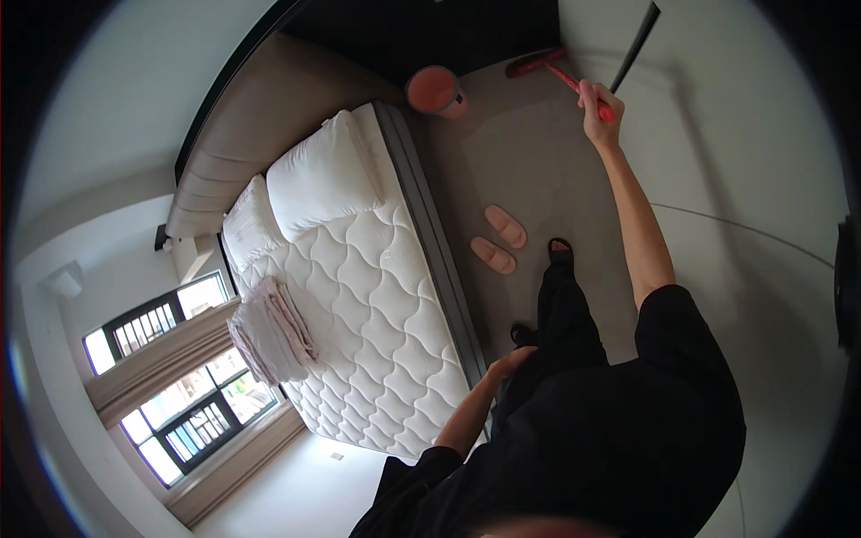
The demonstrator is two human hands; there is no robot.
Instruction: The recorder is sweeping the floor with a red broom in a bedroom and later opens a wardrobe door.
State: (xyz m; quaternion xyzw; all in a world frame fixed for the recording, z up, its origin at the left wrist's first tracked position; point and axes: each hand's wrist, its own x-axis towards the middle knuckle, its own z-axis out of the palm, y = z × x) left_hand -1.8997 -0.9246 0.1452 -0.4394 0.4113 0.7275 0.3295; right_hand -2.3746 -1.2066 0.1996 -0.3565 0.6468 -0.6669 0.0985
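My right hand point(600, 108) is stretched far forward, its fingers wrapped around the handle of a red broom point(565, 76). The broom's dark red head point(534, 63) meets the floor at the foot of the black panel, and the round red end of the handle sticks out below my fist. A slim black bar point(635, 47) runs up from behind that hand; whether I hold it too is unclear. My left hand point(513, 360) lies on my bent left leg, holding nothing visible, its fingertips hard to see.
A pink bin point(437, 92) stands between the bed corner and the broom. Two pink slippers point(500, 239) lie on the grey floor point(556, 170) beside my feet. To the left is a bed with a white mattress point(359, 287), pillows point(323, 170) and folded bedding point(271, 332). A pale wall point(744, 152) rises at right.
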